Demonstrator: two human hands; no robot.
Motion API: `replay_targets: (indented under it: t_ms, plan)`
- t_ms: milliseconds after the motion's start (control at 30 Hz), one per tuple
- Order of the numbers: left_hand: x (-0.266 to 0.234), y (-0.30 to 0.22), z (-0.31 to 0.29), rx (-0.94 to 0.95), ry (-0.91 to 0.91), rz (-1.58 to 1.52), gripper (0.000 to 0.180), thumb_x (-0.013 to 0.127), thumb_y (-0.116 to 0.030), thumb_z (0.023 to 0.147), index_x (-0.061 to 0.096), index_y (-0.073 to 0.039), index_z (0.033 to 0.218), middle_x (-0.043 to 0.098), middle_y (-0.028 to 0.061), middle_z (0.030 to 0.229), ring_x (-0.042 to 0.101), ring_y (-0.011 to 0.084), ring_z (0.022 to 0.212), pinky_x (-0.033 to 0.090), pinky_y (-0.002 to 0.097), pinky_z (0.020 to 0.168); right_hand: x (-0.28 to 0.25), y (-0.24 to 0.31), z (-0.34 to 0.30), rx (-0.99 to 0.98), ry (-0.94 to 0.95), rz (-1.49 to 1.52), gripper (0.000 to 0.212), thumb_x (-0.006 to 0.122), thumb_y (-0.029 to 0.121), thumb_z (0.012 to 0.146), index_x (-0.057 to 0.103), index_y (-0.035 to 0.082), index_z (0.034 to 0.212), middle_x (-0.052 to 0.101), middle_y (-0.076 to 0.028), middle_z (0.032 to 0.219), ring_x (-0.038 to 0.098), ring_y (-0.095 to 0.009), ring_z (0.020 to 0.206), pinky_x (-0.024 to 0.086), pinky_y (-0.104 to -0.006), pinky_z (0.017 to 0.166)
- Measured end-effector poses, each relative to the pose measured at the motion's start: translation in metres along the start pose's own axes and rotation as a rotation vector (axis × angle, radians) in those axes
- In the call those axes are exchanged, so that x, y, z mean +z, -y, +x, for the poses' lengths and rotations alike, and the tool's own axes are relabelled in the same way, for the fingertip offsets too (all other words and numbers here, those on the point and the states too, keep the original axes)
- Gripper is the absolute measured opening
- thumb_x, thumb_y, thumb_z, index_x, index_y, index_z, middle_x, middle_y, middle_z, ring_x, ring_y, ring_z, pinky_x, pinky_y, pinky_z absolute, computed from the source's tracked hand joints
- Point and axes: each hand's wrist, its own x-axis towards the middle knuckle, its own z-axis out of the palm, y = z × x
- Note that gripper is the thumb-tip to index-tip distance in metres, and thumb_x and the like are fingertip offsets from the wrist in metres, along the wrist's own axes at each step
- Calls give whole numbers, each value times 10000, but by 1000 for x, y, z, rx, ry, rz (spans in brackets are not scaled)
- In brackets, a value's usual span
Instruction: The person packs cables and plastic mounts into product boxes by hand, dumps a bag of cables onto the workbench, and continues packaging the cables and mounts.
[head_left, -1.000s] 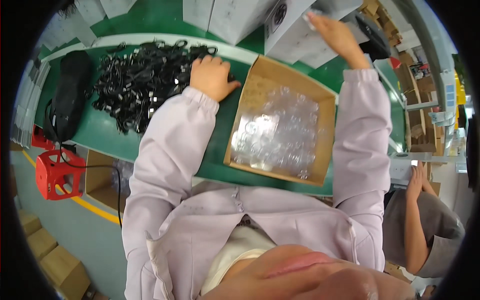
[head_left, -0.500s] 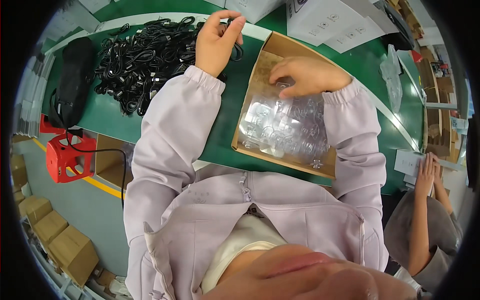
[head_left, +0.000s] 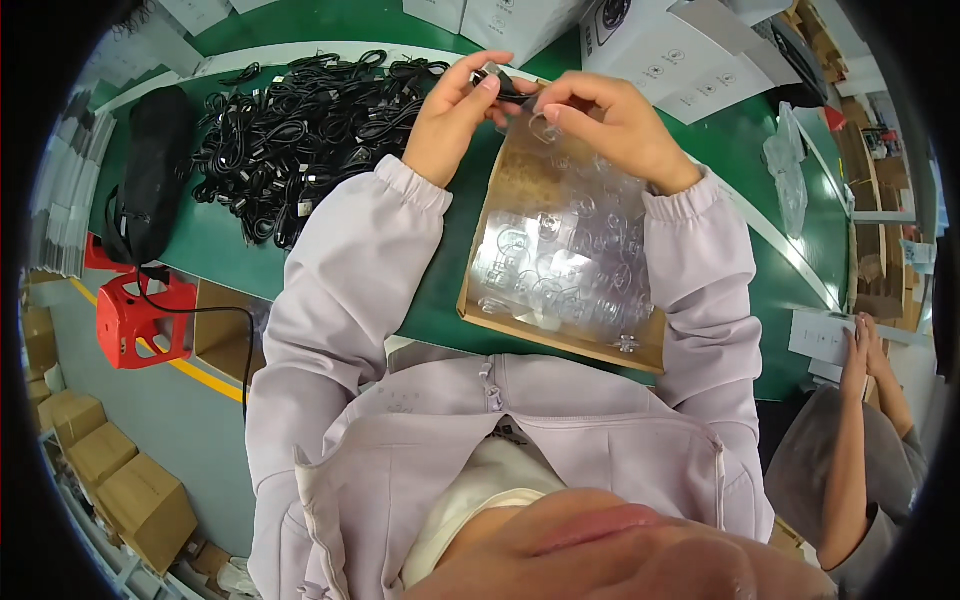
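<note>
Above the far edge of a shallow cardboard box, my two hands are close together. My left hand (head_left: 452, 115) is closed on a coiled black cable (head_left: 508, 88), with a metal plug showing near the fingertips. Pinched in my right hand (head_left: 618, 128) is a small clear plastic piece (head_left: 545, 127), which sits beside the cable; whether they touch I cannot tell. The cardboard box (head_left: 488, 210) holds many thin, clear plastic pieces (head_left: 560, 255) with round shapes in them. Left of my left hand lies a large heap of coiled black cables (head_left: 300, 140).
White printed cartons (head_left: 665, 55) stand along the far side of the green table (head_left: 435, 300). A black pouch (head_left: 160, 170) lies at the left, above a red stool (head_left: 140, 320). A clear plastic bag (head_left: 788, 165) is on the right. Another person's hands (head_left: 862, 355) rest near the right edge.
My right hand has lifted out of the box with a clear plastic piece and come up to my left hand. My left hand has moved slightly right, turning the cable's plug into view.
</note>
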Motion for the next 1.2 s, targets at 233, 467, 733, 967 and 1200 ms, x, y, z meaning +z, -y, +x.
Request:
replay_targets:
  t_ms: [233,467,733,967,1200]
  plan:
    - [7,3,-3,55,106,176,449,540,65,817,404,-15,1237,504,65,1117,509,121,993,431,249,843,9,-25,11,-369,-312,-440,190,594,142,808,558,9,939,546,-94,920,547,-184,772,454,-282,698]
    - [3,5,-6,304,-47,443,428,517,63,826,403,2,1234,468,81,1146,512,154,1005,420,274,874,17,-4,6,-218,-239,-532,363,607,217,806,507,40,1106,608,-165,962,591,-316,847,466,-346,726]
    - [-10,12,2,442,-355,686,438,607,-105,794,435,-49,1193,535,96,1072,497,207,993,393,328,853,-59,68,68,-545,-1080,-757,297,569,189,829,526,2,1056,621,-154,982,603,-271,922,471,-323,751]
    - [-14,11,4,465,-467,744,389,599,-146,803,456,-54,1153,537,98,1067,483,233,1000,383,343,861,-58,76,82,-26,-475,-109,340,539,255,861,498,-7,1073,620,-77,909,624,-132,791,495,-265,666]
    - [-15,5,5,453,-553,909,407,603,-161,785,455,-51,1148,514,113,1104,433,286,1062,350,385,899,-95,36,93,136,-607,-1283,338,466,296,866,526,26,1061,622,-154,913,591,-302,824,463,-368,733]
